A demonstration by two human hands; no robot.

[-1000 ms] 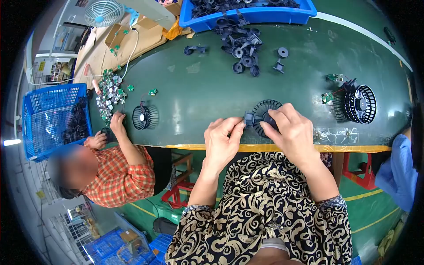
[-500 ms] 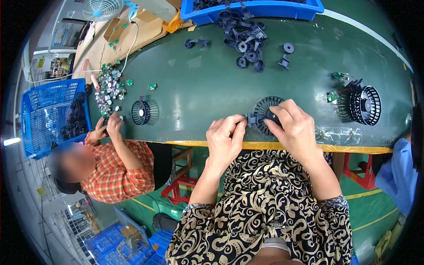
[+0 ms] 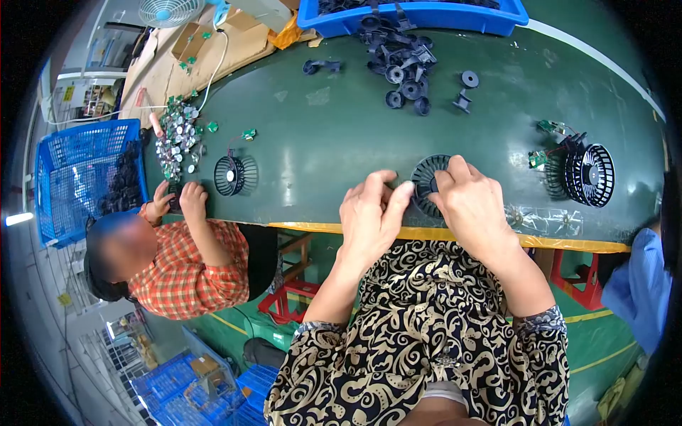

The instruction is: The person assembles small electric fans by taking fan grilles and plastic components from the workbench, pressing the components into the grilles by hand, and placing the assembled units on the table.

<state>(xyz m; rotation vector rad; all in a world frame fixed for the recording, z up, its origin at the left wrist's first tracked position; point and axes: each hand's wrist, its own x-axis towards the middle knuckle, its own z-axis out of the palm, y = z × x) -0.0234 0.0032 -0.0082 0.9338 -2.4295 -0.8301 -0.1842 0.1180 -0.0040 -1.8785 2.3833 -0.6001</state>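
A black fan wheel (image 3: 430,167) with radial vanes lies at the table's near edge. My right hand (image 3: 470,202) covers its right side, fingers closed over the middle on a dark plastic part mostly hidden under them. Left of the wheel is my left hand (image 3: 373,213), thumb and forefinger apart, the thumb tip close to the rim. Nothing can be seen held in that hand.
Black plastic brackets (image 3: 410,89) lie piled below a blue tray (image 3: 426,21). Fan wheels stand at right (image 3: 591,175) and left (image 3: 229,176), with green circuit boards (image 3: 538,158) nearby. A co-worker in a checked shirt (image 3: 192,266) sits at left by a pile of small parts (image 3: 177,138).
The black bracket that was in my left hand no longer shows there. My left fingers have spread and moved right towards the wheel. My right hand has shifted slightly, its fingers still over the wheel.
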